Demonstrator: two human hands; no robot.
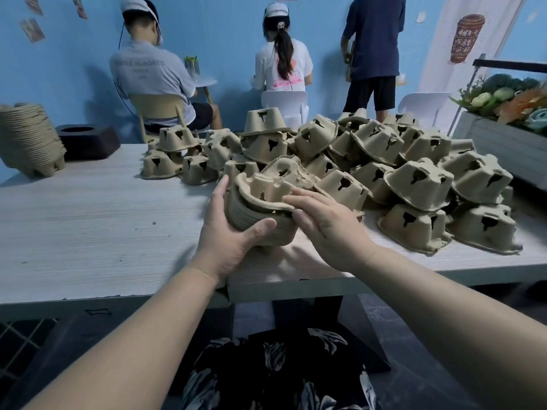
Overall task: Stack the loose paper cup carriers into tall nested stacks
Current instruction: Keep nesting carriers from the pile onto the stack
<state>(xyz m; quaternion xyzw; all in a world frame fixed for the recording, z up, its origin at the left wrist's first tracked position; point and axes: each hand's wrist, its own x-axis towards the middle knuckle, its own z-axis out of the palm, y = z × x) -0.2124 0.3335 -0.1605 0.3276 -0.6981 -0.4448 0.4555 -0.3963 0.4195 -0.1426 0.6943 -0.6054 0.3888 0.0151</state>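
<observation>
Moulded-pulp carriers in a short nested stack (260,214) sit at the near edge of the pale wood-grain table (97,220), tilted with the open side up. Left hand (233,235) grips the stack's left side: thumb curled across the near wall, fingers wrapped round the far-left edge, forearm rising from the lower left. Right hand (322,220) lies on the stack's right rim, fingers straight and pointing left, palm down, thumb against the near corner. Both hands are apart, on opposite sides of the stack. Loose carriers (384,173) lie in a large heap just beyond and to the right. A tall finished stack (31,137) lies tipped at far left, beside a dark block (88,142).
</observation>
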